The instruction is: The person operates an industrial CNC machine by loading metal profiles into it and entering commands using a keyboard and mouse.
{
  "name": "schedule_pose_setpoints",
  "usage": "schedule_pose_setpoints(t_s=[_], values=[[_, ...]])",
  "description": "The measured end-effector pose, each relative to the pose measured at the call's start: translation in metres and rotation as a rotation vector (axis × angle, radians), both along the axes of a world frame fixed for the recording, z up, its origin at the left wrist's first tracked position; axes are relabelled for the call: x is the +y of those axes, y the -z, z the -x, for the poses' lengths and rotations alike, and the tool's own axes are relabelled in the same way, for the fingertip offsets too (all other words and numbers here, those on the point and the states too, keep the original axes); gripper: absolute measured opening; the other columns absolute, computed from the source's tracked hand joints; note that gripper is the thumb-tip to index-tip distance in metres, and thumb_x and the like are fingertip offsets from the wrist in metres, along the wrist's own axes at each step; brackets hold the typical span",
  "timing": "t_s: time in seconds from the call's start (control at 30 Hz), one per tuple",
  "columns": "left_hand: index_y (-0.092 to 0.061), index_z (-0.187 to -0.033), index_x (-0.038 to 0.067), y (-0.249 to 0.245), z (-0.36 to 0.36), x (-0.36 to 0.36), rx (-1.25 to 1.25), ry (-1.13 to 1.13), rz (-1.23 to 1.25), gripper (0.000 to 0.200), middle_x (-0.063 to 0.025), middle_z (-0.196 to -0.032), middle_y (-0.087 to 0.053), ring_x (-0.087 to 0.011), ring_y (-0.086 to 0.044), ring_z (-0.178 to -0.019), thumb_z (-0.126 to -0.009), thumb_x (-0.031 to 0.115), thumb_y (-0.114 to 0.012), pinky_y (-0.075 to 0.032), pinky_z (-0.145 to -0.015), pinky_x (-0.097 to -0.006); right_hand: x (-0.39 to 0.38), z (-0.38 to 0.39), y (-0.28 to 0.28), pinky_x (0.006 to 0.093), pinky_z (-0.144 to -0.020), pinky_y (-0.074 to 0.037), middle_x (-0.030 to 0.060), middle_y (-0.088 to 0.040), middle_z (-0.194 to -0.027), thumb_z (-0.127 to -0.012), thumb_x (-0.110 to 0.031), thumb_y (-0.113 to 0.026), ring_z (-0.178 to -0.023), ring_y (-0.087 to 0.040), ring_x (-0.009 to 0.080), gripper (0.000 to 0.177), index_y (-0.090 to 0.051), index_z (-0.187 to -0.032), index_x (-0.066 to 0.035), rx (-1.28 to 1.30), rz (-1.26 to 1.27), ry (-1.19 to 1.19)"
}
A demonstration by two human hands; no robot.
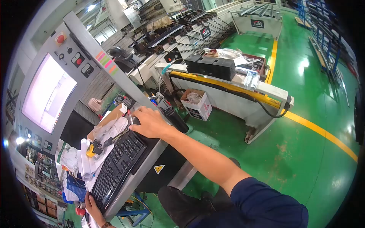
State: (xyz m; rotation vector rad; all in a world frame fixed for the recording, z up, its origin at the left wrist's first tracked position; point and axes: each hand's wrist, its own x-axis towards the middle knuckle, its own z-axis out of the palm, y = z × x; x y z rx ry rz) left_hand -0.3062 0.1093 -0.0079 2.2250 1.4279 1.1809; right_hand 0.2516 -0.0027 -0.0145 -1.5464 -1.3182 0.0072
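The right hand (150, 121) is lying palm down at the far end of the black keyboard (118, 167), fingers bent and close together over a dark item. What is lying under the palm is hidden, so whether it is clasping anything cannot be told. Just beyond its fingertips a red-tipped pen (129, 115) is resting on the console shelf (150, 165). The keyboard is running from under this hand down the shelf to the left hand (93, 207), which is touching the keyboard's near corner at the frame's lower edge. That hand is partly cut off, and its grip cannot be judged. Beside the keyboard, on the screen side of both hands, loose papers (84, 163) are lying with a small yellow tool (90, 151) on top. The lit screen (47, 93) is standing well beyond the right hand's thumb side. Below the right wrist a yellow warning sticker (159, 168) is showing on the console front. Past the knuckles, well apart on the green floor, an open cardboard box (197, 103) is sitting.
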Motion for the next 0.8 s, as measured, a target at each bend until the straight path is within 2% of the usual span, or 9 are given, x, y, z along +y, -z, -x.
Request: schedule_pose_setpoints(t_s=[0.8], values=[[-0.065,-0.148,-0.006,-0.0009,-0.0049,-0.0049,-0.025,-0.018,0.001,0.055,-0.0178,-0.145,-0.07,-0.0263,-0.062,-0.134,-0.116,0.039,-0.06,-0.041,-0.12,-0.0379,0.0013,-0.0007,0.0014,0.0596,-0.107,-0.047,0.0234,-0.065,-0.138,-0.096,-0.046,-0.076,-0.13,-0.062,0.0452,0.069,-0.065,-0.151,-0.006,0.0,-0.005,-0.004]])
